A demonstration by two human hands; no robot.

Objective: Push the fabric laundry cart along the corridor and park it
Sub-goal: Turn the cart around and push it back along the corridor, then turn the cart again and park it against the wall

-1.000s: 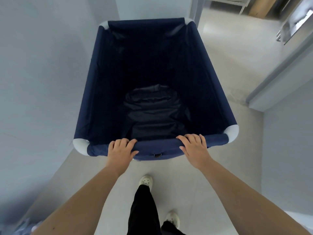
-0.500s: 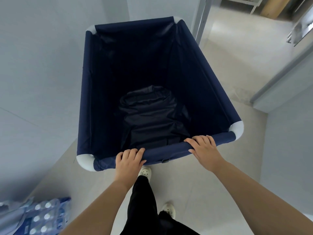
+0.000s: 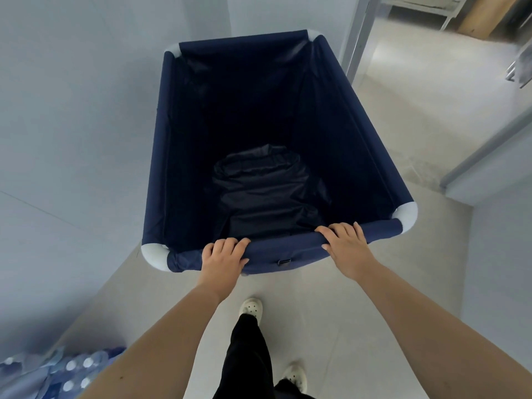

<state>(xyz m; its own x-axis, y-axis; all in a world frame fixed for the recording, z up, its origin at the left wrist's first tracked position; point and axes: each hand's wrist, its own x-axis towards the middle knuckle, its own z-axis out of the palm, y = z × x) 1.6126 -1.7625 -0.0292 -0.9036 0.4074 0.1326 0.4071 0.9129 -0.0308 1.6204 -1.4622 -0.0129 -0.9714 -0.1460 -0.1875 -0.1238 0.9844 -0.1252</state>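
Observation:
A navy fabric laundry cart [image 3: 354, 133] with white rounded corner pieces fills the middle of the view, standing close to the pale wall on its left. A dark bundle of fabric [image 3: 264, 194] lies at its bottom. My left hand [image 3: 223, 262] grips the near top rail left of centre, fingers curled over it. My right hand [image 3: 347, 246] holds the same rail further right, near the white corner.
A pale wall [image 3: 72, 139] runs along the left. A door frame [image 3: 355, 38] and an open doorway lie ahead on the right. A wall corner [image 3: 489, 174] juts in at right. Packs of water bottles [image 3: 66, 370] sit on the floor at lower left.
The cart has swung so its far end points more to the left, toward the wall. Both hands stay on the rail. The water bottle packs have come into view at lower left.

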